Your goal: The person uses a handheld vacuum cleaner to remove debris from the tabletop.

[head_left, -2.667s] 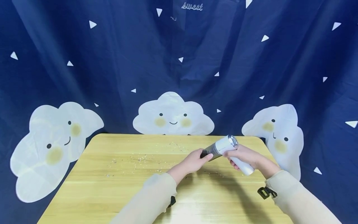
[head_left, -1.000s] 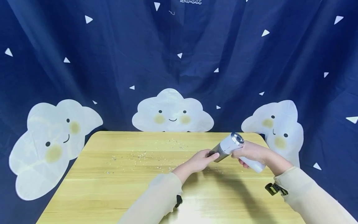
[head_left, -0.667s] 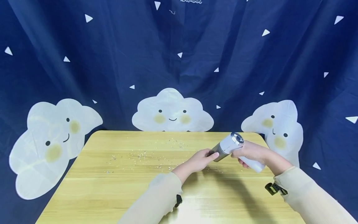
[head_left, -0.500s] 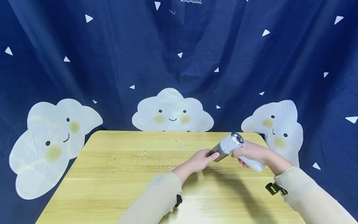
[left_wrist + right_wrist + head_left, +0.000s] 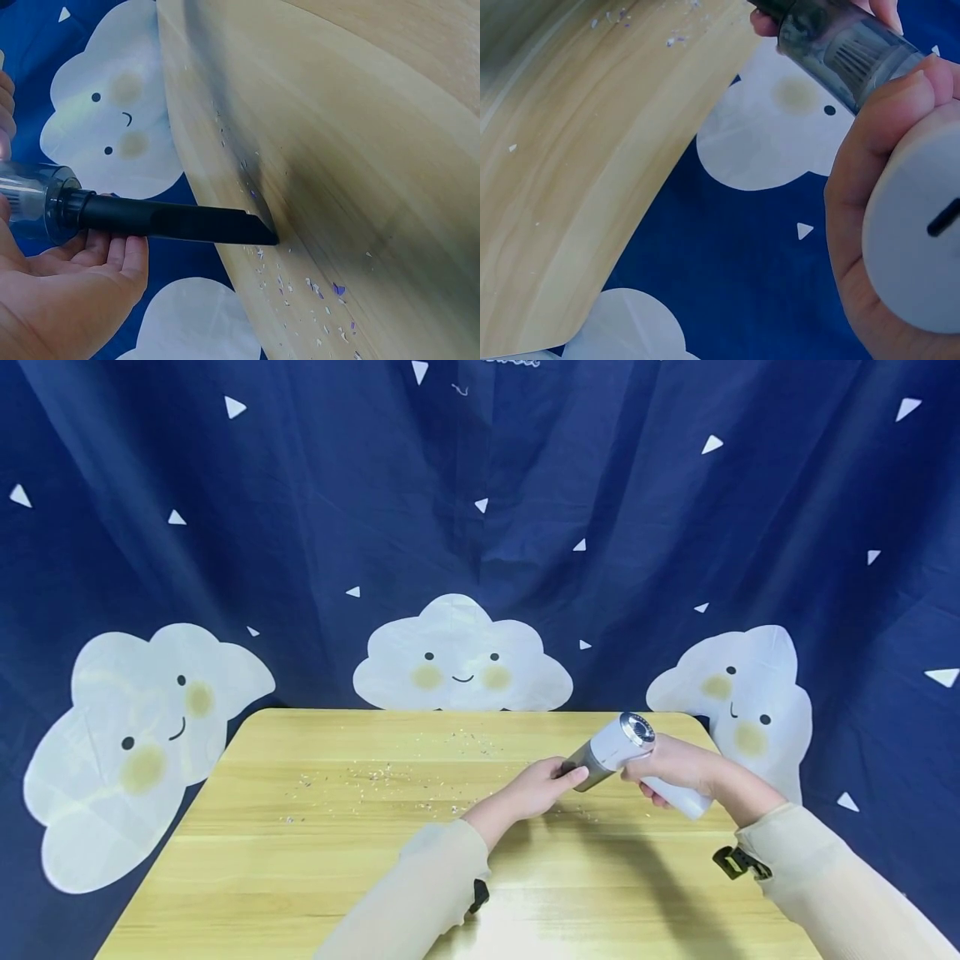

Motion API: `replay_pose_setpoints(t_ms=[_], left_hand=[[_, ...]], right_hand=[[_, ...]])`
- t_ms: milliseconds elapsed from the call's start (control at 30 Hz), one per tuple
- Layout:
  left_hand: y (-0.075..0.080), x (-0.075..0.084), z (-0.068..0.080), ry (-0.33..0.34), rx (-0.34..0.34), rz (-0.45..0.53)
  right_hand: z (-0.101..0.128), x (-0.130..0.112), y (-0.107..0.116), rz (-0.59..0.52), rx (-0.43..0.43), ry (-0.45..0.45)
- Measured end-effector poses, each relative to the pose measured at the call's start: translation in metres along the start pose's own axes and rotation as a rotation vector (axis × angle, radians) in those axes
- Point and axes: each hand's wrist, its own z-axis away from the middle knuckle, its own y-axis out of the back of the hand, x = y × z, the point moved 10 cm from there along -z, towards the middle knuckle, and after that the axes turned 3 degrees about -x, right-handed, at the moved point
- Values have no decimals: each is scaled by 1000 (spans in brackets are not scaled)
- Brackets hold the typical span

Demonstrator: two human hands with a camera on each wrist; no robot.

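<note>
A white handheld vacuum cleaner is held tilted above the table's right side, its silver-ringed end facing up. My right hand grips its white handle. My left hand holds the front end, thumb over the smoky clear dust cup and fingers under the black crevice nozzle. In the left wrist view the nozzle's slanted tip is at the tabletop; whether it touches I cannot tell. Small white and purple paper scraps lie scattered near it.
The light wooden table has rounded far corners. More bits of paper spread over its far middle. Behind it hangs a dark blue curtain printed with clouds and triangles. Black straps sit at both wrists.
Since the oldest frame both hands and the vacuum cleaner have shifted slightly right, and its round end has turned more towards the head camera. Over the last second they stay almost still.
</note>
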Motion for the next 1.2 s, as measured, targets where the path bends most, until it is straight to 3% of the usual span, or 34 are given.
replay_pose_setpoints(t_ms=[800,1000,1200], left_hand=[[-6,3,-2,-6,-8,4],[-10,3,-4,-21,-64,16],[-14,-1,-6,8,-116,51]], right_hand=[[8,-15,2,93,-14,37],[10,-17,5,132,3,1],[16,-21,4,141,-1,-14]])
